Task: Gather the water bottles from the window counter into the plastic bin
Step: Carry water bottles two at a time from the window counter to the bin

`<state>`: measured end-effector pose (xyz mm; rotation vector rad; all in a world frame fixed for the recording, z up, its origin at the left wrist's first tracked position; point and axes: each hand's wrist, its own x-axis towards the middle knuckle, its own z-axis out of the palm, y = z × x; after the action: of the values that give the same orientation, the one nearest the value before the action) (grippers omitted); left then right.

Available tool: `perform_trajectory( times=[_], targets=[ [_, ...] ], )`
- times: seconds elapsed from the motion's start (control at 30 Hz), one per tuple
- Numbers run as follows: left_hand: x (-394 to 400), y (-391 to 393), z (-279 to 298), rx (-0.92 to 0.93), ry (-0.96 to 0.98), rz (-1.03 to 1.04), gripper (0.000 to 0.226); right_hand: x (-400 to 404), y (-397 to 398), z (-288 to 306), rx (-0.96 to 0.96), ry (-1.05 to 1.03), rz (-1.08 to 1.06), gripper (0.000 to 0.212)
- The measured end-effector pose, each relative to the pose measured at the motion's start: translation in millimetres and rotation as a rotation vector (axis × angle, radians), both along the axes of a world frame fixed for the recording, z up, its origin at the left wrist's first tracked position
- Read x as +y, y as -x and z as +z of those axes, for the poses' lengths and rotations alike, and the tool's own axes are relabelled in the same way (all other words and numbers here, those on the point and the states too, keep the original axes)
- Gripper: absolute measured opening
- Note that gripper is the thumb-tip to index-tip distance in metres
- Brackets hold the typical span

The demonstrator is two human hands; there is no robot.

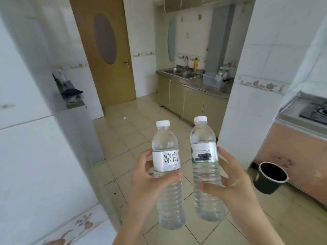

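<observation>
I carry two clear water bottles with white caps, upright in front of me over the tiled floor. My left hand grips the left bottle, which has a white label with large black characters. The right bottle, with a green-edged label and a dark picture, is held by my right hand, thumb across its ribbed lower half. A grey-blue plastic bin sits on the far counter beside the sink.
A steel sink with tap stands on the far counter above beige cabinets. A black bucket stands on the floor at right, below a stove counter. A wooden door is ahead left; white tiled walls flank the passage.
</observation>
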<state>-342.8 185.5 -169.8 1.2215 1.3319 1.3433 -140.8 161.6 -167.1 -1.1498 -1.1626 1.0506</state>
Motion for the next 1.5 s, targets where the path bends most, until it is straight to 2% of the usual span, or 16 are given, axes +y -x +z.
perform_trajectory(
  times=[0.3,0.5,0.67,1.0,1.5],
  targets=[
    [126.5,-118.3,-6.8,-0.012,-0.023,-0.095,0.077,102.5,-114.7,-9.8,0.037,-0.025,-0.082,0.097],
    [206.6,-201.4,-2.6,-0.054,-0.006,-0.053,0.071,187.7,-203.3,-0.5,0.040,-0.026,-0.061,0.095],
    [270.2,-239.1,6.3,-0.054,-0.027,-0.030,0.068,252.6,-247.7,9.5,0.015,-0.029,-0.039,0.095],
    [421.7,-257.4,-0.5,-0.063,-0.017,0.010,0.072,399.5,-261.7,6.3,-0.012,-0.074,-0.030,0.090],
    [719.7,-228.0,15.3,-0.016,-0.010,-0.071,0.071,681.4,-228.5,9.7,0.003,-0.103,-0.076,0.092]
  ],
)
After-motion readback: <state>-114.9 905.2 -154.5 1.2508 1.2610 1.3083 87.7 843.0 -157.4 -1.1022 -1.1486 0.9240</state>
